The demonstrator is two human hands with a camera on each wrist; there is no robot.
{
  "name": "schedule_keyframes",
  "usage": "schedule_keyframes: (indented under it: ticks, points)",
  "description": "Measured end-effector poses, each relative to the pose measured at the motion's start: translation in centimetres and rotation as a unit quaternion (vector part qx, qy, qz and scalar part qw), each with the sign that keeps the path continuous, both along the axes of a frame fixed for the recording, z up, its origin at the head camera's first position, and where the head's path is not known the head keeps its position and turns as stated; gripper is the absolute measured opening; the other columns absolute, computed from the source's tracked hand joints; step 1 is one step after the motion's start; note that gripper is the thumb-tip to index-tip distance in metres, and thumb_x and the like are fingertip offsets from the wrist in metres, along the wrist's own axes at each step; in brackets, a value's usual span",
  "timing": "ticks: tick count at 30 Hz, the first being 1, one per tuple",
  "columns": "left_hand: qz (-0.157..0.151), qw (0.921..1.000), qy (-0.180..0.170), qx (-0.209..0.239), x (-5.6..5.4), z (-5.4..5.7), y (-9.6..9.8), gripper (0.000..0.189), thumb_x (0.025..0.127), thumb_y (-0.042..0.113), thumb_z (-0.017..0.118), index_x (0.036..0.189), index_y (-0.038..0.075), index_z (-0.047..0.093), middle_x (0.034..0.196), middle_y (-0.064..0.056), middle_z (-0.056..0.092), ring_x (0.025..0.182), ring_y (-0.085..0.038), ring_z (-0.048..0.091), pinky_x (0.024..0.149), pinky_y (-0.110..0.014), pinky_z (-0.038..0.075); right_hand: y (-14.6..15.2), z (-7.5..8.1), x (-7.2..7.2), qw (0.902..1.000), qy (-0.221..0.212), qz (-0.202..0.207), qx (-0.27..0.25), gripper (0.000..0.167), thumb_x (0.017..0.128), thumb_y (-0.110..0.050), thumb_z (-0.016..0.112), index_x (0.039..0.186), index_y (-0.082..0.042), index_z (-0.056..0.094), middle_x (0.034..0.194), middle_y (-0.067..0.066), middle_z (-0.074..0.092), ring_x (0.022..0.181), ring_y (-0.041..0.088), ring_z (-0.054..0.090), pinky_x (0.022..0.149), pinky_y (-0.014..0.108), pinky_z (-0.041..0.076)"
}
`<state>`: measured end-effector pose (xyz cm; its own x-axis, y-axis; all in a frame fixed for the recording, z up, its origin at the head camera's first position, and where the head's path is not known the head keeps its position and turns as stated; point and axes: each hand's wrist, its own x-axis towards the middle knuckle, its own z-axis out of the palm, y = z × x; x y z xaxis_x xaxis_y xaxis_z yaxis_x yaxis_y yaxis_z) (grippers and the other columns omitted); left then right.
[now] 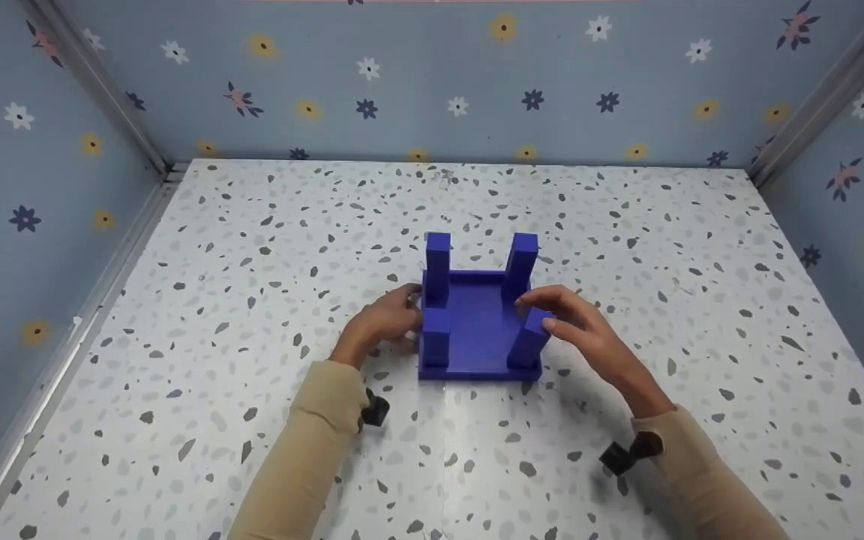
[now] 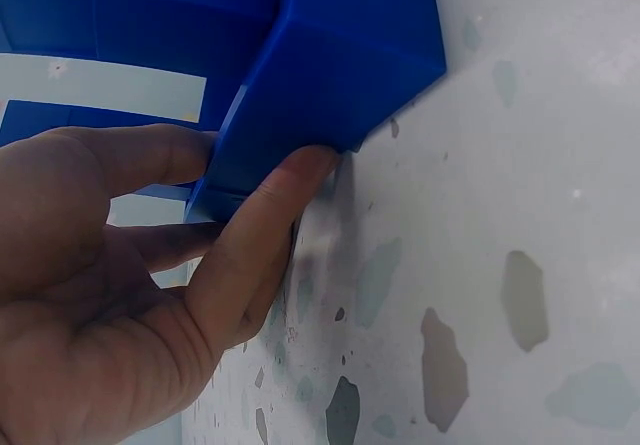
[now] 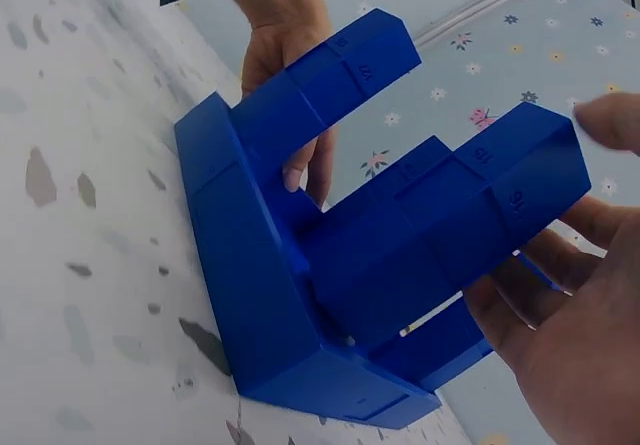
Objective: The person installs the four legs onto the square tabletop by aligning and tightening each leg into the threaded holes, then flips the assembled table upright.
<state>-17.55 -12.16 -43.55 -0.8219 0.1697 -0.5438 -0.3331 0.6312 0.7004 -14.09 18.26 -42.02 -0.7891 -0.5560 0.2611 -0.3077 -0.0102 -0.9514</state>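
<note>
A blue plastic tray-like base [image 1: 481, 326] with square posts at its corners lies on the tabletop, like a small upturned table. My left hand [image 1: 391, 319] holds the base's left side; the left wrist view shows its fingers touching the blue wall [image 2: 345, 65] low down, close to the tabletop. Around the near right post [image 1: 529, 341] is my right hand [image 1: 582, 330], loosely spread. In the right wrist view, the thumb is slightly apart from this numbered post [image 3: 470, 215], and the other fingers lie behind it. That post leans outward to the right.
White speckled tabletop [image 1: 252, 240] surrounds the blue piece. Flowered blue panels [image 1: 432, 82] stand at the back and both sides, with metal rails [image 1: 102, 82] at the corners. Dark wrist-worn devices [image 1: 376, 411] sit at both sleeves.
</note>
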Motion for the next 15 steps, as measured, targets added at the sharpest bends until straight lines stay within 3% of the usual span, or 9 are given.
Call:
schedule_keyframes:
  ticks: [4, 7, 15]
  points:
    - [-0.001, 1.0000, 0.002, -0.003, 0.08, 0.16, 0.04, 0.067, 0.088, 0.024, 0.053, 0.150, 0.029, 0.028, 0.112, -0.003, 0.066, 0.084, -0.022, 0.069, 0.064, -0.049, 0.046, -0.07, -0.04, -0.16, 0.9983, -0.028, 0.031, -0.040, 0.030, 0.095, -0.002, 0.045, 0.122, 0.010, 0.054, 0.117, 0.011, 0.062, 0.113, 0.022, 0.056, 0.100, 0.030, 0.043]
    - [0.002, 0.9999, -0.002, -0.011, 0.00, 0.17, 0.04, 0.068, 0.088, 0.025, 0.053, 0.150, 0.029, 0.027, 0.112, -0.001, 0.066, 0.086, -0.021, 0.068, 0.066, -0.050, 0.046, -0.20, -0.01, -0.19, 0.9978, -0.030, 0.040, -0.043, 0.028, 0.096, -0.002, 0.045, 0.120, 0.010, 0.055, 0.114, 0.011, 0.062, 0.111, 0.022, 0.057, 0.097, 0.030, 0.043]
    - [-0.001, 0.9998, -0.003, -0.017, 0.11, 0.22, 0.06, 0.068, 0.087, 0.024, 0.052, 0.150, 0.029, 0.027, 0.112, -0.002, 0.064, 0.090, -0.022, 0.067, 0.067, -0.051, 0.046, -0.29, 0.17, -0.08, 0.9994, -0.034, -0.004, 0.000, 0.028, 0.095, -0.004, 0.050, 0.121, 0.006, 0.055, 0.115, 0.012, 0.060, 0.110, 0.020, 0.056, 0.092, 0.027, 0.044]
